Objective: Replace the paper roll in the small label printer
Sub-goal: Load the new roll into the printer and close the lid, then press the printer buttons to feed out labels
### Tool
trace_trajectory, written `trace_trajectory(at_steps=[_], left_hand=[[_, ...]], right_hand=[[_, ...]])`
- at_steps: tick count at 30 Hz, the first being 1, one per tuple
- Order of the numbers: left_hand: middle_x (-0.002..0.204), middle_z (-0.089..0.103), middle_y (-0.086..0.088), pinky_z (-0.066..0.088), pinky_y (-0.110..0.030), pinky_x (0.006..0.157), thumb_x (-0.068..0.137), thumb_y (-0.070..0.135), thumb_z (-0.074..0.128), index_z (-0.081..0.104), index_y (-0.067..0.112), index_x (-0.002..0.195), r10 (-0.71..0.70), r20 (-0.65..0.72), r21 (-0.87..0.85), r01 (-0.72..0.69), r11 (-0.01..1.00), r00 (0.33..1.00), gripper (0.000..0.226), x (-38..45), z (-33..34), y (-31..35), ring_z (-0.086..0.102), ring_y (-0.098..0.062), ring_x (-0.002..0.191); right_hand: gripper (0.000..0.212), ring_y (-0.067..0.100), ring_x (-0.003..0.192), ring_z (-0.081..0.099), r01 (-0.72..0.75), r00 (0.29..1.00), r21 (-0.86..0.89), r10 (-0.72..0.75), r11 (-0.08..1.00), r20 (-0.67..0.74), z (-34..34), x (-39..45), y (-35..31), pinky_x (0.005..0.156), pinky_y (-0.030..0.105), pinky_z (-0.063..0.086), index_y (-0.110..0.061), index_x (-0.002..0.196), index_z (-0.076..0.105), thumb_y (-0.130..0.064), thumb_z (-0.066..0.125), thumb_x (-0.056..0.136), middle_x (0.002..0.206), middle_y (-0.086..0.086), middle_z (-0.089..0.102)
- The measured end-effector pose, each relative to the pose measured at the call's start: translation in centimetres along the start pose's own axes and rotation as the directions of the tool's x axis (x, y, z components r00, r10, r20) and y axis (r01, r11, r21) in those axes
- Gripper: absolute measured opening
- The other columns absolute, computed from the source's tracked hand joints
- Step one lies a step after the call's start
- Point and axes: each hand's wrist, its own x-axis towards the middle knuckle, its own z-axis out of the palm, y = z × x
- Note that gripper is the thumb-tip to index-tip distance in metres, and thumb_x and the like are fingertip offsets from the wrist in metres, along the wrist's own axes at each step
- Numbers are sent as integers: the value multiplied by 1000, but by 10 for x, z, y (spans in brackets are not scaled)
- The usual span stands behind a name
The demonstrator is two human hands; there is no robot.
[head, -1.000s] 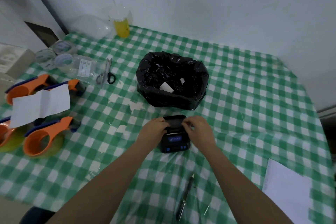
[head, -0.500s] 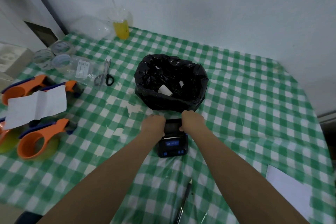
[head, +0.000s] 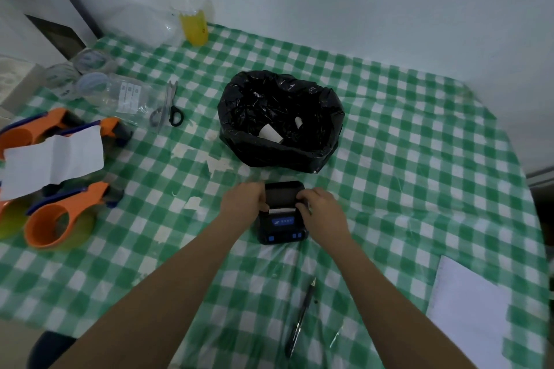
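Fingers of the left hand curl against the left edge of the small black label printer, and the fingers of the right hand curl over its right edge at the lid hinge line; both hands touch the printer, though whether the fingertips press or pinch the lid cannot be told. Half a second ago both hands sat further up, bunched over the far end of the printer and hiding most of its lid; now they have slid apart and toward the person, so the whole dark lid shows between them. A thin white strip of paper now peeks out at the slot between the lid and the blue-lit panel with its blue buttons, which was not visible before.

The printer lies flat on the green-and-white checked tablecloth, just in front of the black plastic bin bag, in the same spot as earlier. Inside the bag lie white paper scraps, unchanged. A black pen lies near the person, right of the left forearm, and a white sheet rests at the right edge. Orange tape dispensers with a loose white paper on them, black-handled scissors and a cup of yellow drink remain on the left and far side.
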Motion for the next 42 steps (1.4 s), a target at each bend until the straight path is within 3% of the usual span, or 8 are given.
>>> trace_trajectory(at_steps=[2,5,8,11,16,21,28,42], left_hand=[[101,62,-16,44,-34,76,81,14,65,58,11,83,37,-116,-166,-56,984,993,8,-9,12,-11,59,-32,93],[105,58,-19,43,-27,79,86,0,54,60,2,103,7,-283,-369,-115,922,959,18,-31,36,-24,57,-27,90],[122,46,-19,48,-32,88,84,3,58,49,4,121,-94,-191,-515,-19,857,977,39,-51,54,-28,53,-23,96],[129,47,-17,50,-48,94,76,16,71,42,9,130,-97,-79,-533,40,845,992,61,-57,69,-26,53,-31,114],[125,58,-14,45,-30,88,82,11,67,44,5,129,-156,-114,-604,56,795,981,52,-61,72,-12,57,-29,114],[124,61,-15,48,-41,96,81,12,68,49,6,126,-191,-145,-609,65,791,971,50,-64,74,-14,59,-31,113],[118,64,-16,51,-44,93,75,9,71,54,6,119,-240,-143,-629,99,771,960,47,-64,72,-11,62,-31,106],[119,64,-14,47,-33,87,76,10,71,55,6,120,-266,-116,-592,149,792,957,47,-61,68,-8,61,-29,107]], right_hand=[[24,26,103,55,19,998,114,-12,993,-55,13,-18,9,88,34,46,-9,112,61,-12,56,89,112,10,59],[32,21,103,54,-12,995,240,36,971,-96,22,-38,17,90,35,50,-10,121,56,-7,53,90,119,9,54],[40,14,103,51,-93,990,381,127,920,-67,25,-49,18,89,29,48,-12,131,49,-5,49,92,128,8,50],[45,19,112,53,-187,980,463,198,866,25,26,-53,18,90,24,42,-14,136,43,-3,44,93,135,9,49],[49,22,118,53,-211,977,492,203,845,71,27,-58,23,94,25,41,-19,139,41,0,43,93,136,10,50],[50,24,120,53,-211,977,452,196,867,81,27,-57,26,95,30,43,-18,140,40,-1,43,92,139,10,47],[51,22,123,51,-211,977,388,190,897,93,27,-56,28,90,22,37,-18,142,37,-4,43,93,142,8,46],[50,22,121,51,-183,983,380,166,907,78,25,-58,29,90,20,35,-16,141,38,-3,42,94,140,9,48]])
